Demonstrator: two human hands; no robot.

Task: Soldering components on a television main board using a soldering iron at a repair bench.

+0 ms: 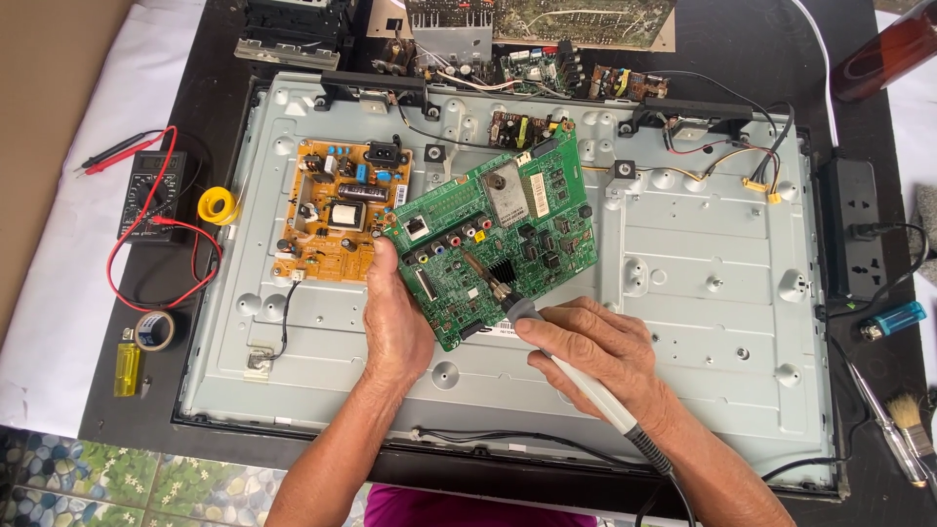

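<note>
Soldering step: my left hand (395,317) pinches the green circuit board (493,239) at its 8 o'clock edge, my right hand (586,346) is closed round the soldering iron (547,342), tip on board; next move likely needs a steady tip.

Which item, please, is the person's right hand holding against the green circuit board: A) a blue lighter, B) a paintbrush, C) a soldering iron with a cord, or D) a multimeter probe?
C: the right hand grips a corded soldering iron with its tip on the green circuit board, which the left hand steadies.
</note>
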